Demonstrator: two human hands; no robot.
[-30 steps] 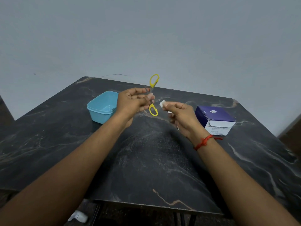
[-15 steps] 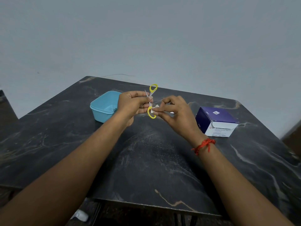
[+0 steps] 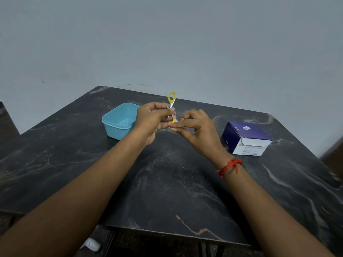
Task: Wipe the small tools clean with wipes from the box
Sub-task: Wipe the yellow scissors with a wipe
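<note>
Left hand (image 3: pixel 154 118) gripped small open scissors (image 3: pixel 171 101) above the table (image 3: pixel 167 182); right hand (image 3: pixel 197 131) pinched their lower handle, wipe hidden. Exposed blade points risked a cut if the grip slipped.

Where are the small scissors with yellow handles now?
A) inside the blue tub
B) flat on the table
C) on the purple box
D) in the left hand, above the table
D: the left hand grips the scissors in the air, one yellow ring sticking up above it.
</note>
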